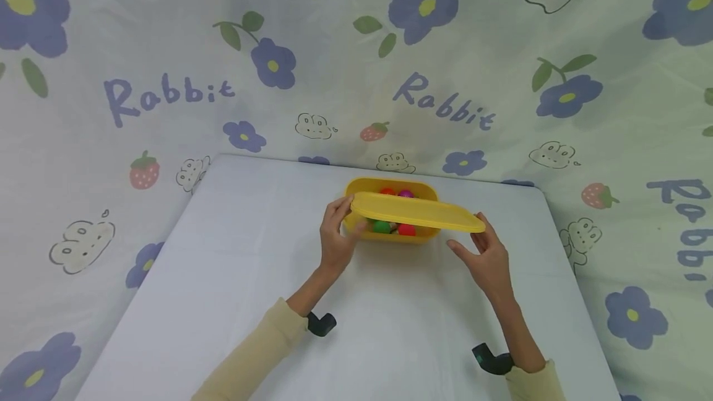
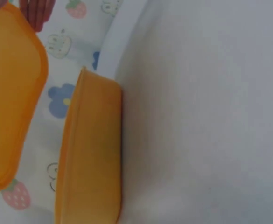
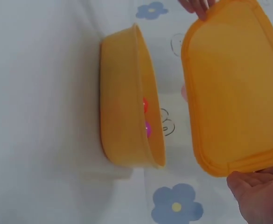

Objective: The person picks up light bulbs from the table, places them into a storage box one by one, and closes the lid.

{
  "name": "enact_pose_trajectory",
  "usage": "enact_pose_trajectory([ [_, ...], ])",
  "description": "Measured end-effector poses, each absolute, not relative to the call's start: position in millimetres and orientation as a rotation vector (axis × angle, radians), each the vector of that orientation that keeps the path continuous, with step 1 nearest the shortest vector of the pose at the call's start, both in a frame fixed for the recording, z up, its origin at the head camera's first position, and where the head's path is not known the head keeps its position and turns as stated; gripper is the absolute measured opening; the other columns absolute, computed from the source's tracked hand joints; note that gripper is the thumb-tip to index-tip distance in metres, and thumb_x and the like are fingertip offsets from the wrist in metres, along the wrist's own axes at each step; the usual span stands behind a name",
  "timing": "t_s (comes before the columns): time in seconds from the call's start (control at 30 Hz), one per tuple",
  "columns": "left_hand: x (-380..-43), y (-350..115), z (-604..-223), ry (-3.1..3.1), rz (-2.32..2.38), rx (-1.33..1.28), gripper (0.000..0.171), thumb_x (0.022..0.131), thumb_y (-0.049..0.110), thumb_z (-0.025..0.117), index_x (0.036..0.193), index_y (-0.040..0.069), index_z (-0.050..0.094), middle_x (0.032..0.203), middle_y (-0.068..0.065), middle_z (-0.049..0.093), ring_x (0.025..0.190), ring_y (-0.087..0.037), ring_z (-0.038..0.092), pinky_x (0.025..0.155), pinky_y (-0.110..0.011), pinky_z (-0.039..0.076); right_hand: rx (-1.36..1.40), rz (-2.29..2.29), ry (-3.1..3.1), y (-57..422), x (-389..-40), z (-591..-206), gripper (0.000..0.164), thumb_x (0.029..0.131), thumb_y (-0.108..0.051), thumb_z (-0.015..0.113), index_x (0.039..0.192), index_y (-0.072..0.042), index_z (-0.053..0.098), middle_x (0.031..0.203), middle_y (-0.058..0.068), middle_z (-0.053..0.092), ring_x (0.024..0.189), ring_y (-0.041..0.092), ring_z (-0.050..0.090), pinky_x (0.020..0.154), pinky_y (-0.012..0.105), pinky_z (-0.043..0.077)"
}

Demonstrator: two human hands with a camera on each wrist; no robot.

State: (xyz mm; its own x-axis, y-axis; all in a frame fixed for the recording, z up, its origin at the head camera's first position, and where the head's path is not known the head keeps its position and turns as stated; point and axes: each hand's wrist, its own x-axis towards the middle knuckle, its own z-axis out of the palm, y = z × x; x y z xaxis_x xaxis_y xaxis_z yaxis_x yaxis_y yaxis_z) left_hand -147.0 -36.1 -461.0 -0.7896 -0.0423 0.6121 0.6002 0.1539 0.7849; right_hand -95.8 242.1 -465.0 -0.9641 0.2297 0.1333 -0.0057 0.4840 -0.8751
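A yellow plastic lid point(image 1: 418, 211) hangs tilted above a yellow rectangular box point(image 1: 429, 190), its right end lower in the head view. My left hand point(image 1: 337, 239) holds the lid's left end. At the opposite end, the fingers of my right hand point(image 1: 490, 262) hold the edge, with the thumb spread apart below it. Inside the box show a red ball point(image 1: 407, 229), a green ball point(image 1: 382, 226) and a purple ball point(image 1: 405, 194); the lid hides part of the contents. Between lid point(image 3: 236, 88) and box point(image 3: 120, 98) a gap shows in the right wrist view.
The box stands near the back edge of a white table point(image 1: 390, 302). Behind and around the table hangs a cloth point(image 1: 328, 30) printed with flowers, rabbits and strawberries. A black wrist mount point(image 1: 322, 325) is on the left arm, another black mount point(image 1: 492, 361) on the right.
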Motion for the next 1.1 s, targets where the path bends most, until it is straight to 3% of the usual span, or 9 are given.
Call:
enact_pose_trajectory([
  [0.07, -147.4, -37.7, -462.3, -1.934, -1.758, -0.514, 0.050, 0.089, 0.009, 0.064, 0.128, -0.021, 0.052, 0.125, -0.037, 0.049, 0.111, -0.049, 0.054, 0.097, -0.052, 0.050, -0.175, 1.504, -2.506, 242.4, -94.6, -464.1, 0.073, 0.099, -0.030, 0.064, 0.156, -0.001, 0.028, 0.158, 0.015, 0.034, 0.141, 0.031, 0.039, 0.106, 0.034, 0.039],
  [0.23, -146.9, -39.3, -465.9, -1.925, -1.945, -0.458, 0.056, 0.095, 0.017, 0.065, 0.134, -0.020, 0.048, 0.135, -0.036, 0.044, 0.124, -0.046, 0.049, 0.107, -0.029, 0.041, -0.190, 1.573, -2.449, 240.5, -94.5, -463.4, 0.060, 0.108, -0.038, 0.042, 0.153, 0.000, 0.033, 0.154, 0.016, 0.040, 0.138, 0.032, 0.044, 0.106, 0.031, 0.039],
  [0.33, -150.2, -39.9, -473.8, -1.931, -1.991, -0.446, 0.054, 0.096, 0.015, 0.063, 0.136, -0.018, 0.047, 0.138, -0.036, 0.043, 0.127, -0.045, 0.048, 0.108, -0.037, 0.040, -0.261, 1.618, -2.407, 238.4, -97.6, -462.9, 0.060, 0.107, -0.041, 0.042, 0.152, -0.001, 0.038, 0.149, 0.016, 0.045, 0.133, 0.030, 0.049, 0.104, 0.027, 0.040],
  [0.5, -162.3, -43.2, -499.5, -1.993, -1.988, -0.407, 0.051, 0.094, 0.005, 0.060, 0.142, -0.009, 0.048, 0.145, -0.026, 0.044, 0.131, -0.038, 0.047, 0.108, -0.046, 0.041, -0.342, 1.577, -2.471, 240.1, -101.1, -464.8, 0.064, 0.105, -0.047, 0.045, 0.153, -0.004, 0.038, 0.149, 0.016, 0.047, 0.132, 0.034, 0.048, 0.109, 0.046, 0.039],
  [0.6, -164.0, -46.4, -505.0, -2.059, -1.991, -0.381, 0.056, 0.096, 0.020, 0.061, 0.145, -0.002, 0.047, 0.148, -0.018, 0.045, 0.133, -0.031, 0.046, 0.107, -0.046, 0.042, -0.321, 1.556, -2.513, 242.9, -102.0, -467.7, 0.067, 0.105, -0.046, 0.046, 0.154, -0.003, 0.035, 0.153, 0.016, 0.041, 0.138, 0.035, 0.042, 0.110, 0.051, 0.037],
  [0.8, -163.2, -51.8, -505.4, -2.329, -1.909, -0.312, 0.088, 0.090, 0.065, 0.057, 0.153, 0.006, 0.038, 0.156, -0.010, 0.039, 0.141, -0.025, 0.038, 0.110, -0.048, 0.038, -0.258, 1.574, -2.571, 244.8, -103.1, -471.3, 0.072, 0.103, -0.047, 0.049, 0.159, -0.009, 0.024, 0.162, 0.008, 0.027, 0.146, 0.025, 0.028, 0.110, 0.040, 0.035],
  [0.9, -162.9, -55.3, -504.7, -2.462, -1.849, -0.312, 0.096, 0.087, 0.070, 0.056, 0.155, 0.006, 0.033, 0.158, -0.010, 0.035, 0.143, -0.026, 0.035, 0.112, -0.049, 0.035, -0.200, 1.606, -2.584, 245.7, -104.3, -472.6, 0.073, 0.104, -0.042, 0.052, 0.160, -0.009, 0.019, 0.163, 0.008, 0.023, 0.147, 0.026, 0.027, 0.111, 0.041, 0.034],
  [1.1, -163.8, -65.3, -507.1, -2.596, -1.775, -0.336, 0.098, 0.086, 0.065, 0.063, 0.157, 0.007, 0.028, 0.159, -0.009, 0.032, 0.142, -0.030, 0.036, 0.114, -0.049, 0.032, -0.077, 1.565, -2.653, 247.9, -107.5, -475.5, 0.074, 0.105, -0.034, 0.053, 0.160, -0.006, 0.013, 0.164, 0.014, 0.018, 0.149, 0.033, 0.020, 0.114, 0.053, 0.029],
])
